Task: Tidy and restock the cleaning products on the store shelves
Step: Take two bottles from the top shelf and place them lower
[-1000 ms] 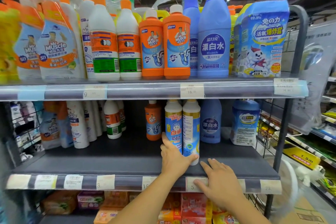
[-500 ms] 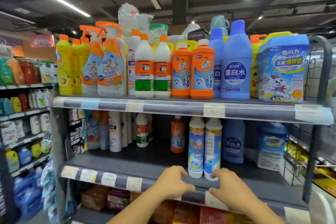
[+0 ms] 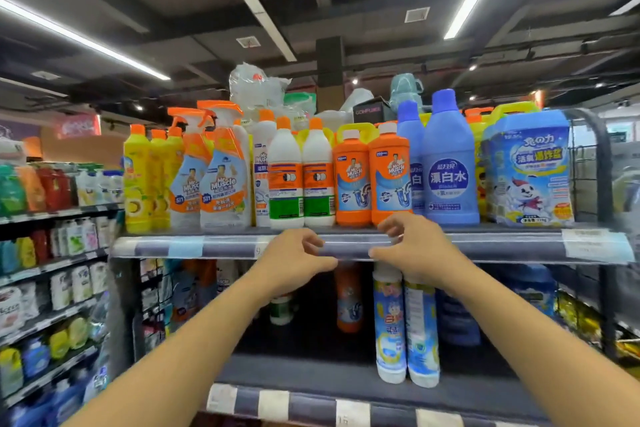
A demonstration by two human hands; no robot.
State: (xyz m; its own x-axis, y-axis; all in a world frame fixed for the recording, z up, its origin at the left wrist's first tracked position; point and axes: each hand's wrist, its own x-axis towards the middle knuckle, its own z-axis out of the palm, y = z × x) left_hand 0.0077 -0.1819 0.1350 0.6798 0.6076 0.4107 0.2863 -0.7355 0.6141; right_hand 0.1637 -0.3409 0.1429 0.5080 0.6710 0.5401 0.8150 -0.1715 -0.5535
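Both hands raised to the upper shelf's front rail (image 3: 485, 246), empty. Left hand (image 3: 294, 263) with fingers loosely curled and apart, just below the white bottles (image 3: 301, 180). Right hand (image 3: 415, 250) nearer the orange drain-cleaner bottles (image 3: 372, 177), standing upright directly above and beyond its half-curled, parted fingers (image 3: 389, 229), almost touching the bases. Further right, blue bleach bottles (image 3: 448, 166) and a boxed powder (image 3: 528, 166). Lower shelf (image 3: 294, 374) thinly stocked; two tall blue-white bottles (image 3: 405, 329) at its near edge.
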